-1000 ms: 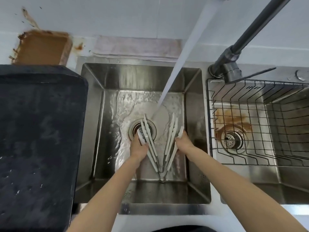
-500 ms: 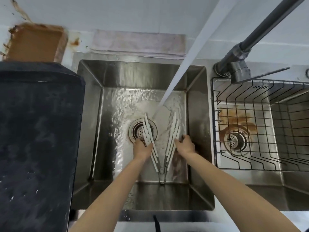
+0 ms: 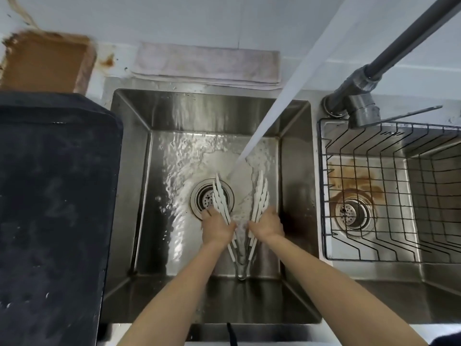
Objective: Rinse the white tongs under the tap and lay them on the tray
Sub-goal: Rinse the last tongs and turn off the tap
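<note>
The white tongs (image 3: pixel 260 196) are spread in a V over the left sink basin (image 3: pixel 139 186), hinge end toward me, tips pointing away. My left hand (image 3: pixel 217 227) grips the left arm of the tongs, and my right hand (image 3: pixel 267 224) grips the right arm. A stream of water (image 3: pixel 282 96) from the grey tap (image 3: pixel 359 93) falls between the two arms, just beyond my hands. The large black tray (image 3: pixel 50 208) lies on the counter to the left of the sink.
A drain strainer (image 3: pixel 207 198) sits under the left tong arm. The right basin holds a black wire rack (image 3: pixel 399 196) over a rust-stained drain. A folded cloth (image 3: pixel 207 63) lies behind the sink, and a brown-stained block (image 3: pixel 45 61) stands at the back left.
Both hands have slid down the tong arms toward the hinge and drawn closer together. The camera view has shifted slightly; water keeps running.
</note>
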The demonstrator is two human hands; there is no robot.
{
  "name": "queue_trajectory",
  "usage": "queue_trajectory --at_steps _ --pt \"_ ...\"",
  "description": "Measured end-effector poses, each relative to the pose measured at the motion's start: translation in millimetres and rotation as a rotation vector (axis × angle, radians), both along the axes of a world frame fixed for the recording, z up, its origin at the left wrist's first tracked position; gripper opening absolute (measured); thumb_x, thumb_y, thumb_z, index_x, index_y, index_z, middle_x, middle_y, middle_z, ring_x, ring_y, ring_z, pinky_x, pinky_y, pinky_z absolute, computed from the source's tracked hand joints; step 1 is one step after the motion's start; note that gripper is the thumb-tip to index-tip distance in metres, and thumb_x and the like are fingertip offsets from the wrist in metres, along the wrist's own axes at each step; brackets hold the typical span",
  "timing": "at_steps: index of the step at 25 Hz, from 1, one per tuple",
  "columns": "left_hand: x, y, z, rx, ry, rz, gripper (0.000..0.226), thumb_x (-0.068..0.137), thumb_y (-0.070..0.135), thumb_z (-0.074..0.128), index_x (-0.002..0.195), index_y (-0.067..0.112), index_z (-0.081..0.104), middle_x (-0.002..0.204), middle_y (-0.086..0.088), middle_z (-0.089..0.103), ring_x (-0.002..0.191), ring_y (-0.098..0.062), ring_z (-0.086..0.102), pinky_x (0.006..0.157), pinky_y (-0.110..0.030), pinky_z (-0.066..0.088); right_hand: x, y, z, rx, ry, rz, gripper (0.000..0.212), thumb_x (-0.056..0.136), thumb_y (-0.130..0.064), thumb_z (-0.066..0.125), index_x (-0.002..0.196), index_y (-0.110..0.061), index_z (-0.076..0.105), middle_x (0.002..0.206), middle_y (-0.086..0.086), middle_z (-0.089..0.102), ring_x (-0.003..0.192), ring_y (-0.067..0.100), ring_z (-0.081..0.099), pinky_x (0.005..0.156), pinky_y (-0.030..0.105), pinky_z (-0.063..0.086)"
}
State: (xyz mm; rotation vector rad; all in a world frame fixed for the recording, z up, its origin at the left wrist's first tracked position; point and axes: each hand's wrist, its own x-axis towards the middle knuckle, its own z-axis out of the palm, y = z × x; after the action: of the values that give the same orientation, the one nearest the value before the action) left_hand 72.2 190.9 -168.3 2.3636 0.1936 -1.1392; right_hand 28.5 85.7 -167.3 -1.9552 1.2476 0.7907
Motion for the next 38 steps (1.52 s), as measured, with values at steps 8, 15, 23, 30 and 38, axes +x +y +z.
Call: queue_trajectory --at_steps 8,15,23,30,38 --pt "4 -3 7 -0.146 -0.016 0.05 0.075 0.077 0.019 0.068 0.138 0.004 0.025 0.135 -0.014 0.048 0.12 -0.03 0.049 0.097 -0.034 0.043 -10 -1 5 0.092 -0.075 -0.179 0.077 0.082 -0.03 0.064 0.14 -0.002 0.022 0.137 0.017 0.047 0.122 0.034 0.05 0.096 0.037 0.045" --pt "24 -7 40 -0.463 0.097 0.125 0.063 0.074 0.007 0.064 0.129 0.014 0.033 0.101 -0.002 0.057 0.087 -0.015 0.056 0.067 -0.022 0.045 -7 -15 27 0.211 -0.242 -0.264 0.056 0.085 -0.026 0.057 0.13 -0.002 0.035 0.125 0.013 0.056 0.113 0.029 0.056 0.089 0.031 0.046" --pt "59 -10 89 -0.741 0.251 0.175 0.04 0.087 0.019 0.06 0.122 0.023 0.041 0.099 0.006 0.058 0.091 -0.01 0.058 0.075 -0.026 0.048 25 -29 68 0.393 -0.491 -0.571 0.041 0.087 -0.011 0.048 0.125 0.002 0.041 0.097 0.019 0.059 0.074 0.024 0.061 0.068 0.037 0.053" --pt "79 -27 125 -0.75 0.055 0.046 0.035 0.085 0.043 0.056 0.116 0.027 0.052 0.108 0.001 0.066 0.101 -0.019 0.063 0.092 -0.037 0.051 34 -25 94 0.489 -0.642 -0.644 0.019 0.093 -0.014 0.043 0.102 -0.001 0.055 0.066 0.009 0.056 0.055 0.019 0.056 0.048 0.027 0.045" --pt "85 -48 137 -0.776 -0.082 0.312 0.043 0.083 0.028 0.064 0.122 0.014 0.052 0.101 -0.005 0.067 0.08 -0.018 0.069 0.073 -0.031 0.059 28 -33 94 0.315 -0.607 -0.399 0.034 0.088 -0.021 0.048 0.115 -0.008 0.034 0.097 0.011 0.049 0.093 0.024 0.054 0.074 0.036 0.046"
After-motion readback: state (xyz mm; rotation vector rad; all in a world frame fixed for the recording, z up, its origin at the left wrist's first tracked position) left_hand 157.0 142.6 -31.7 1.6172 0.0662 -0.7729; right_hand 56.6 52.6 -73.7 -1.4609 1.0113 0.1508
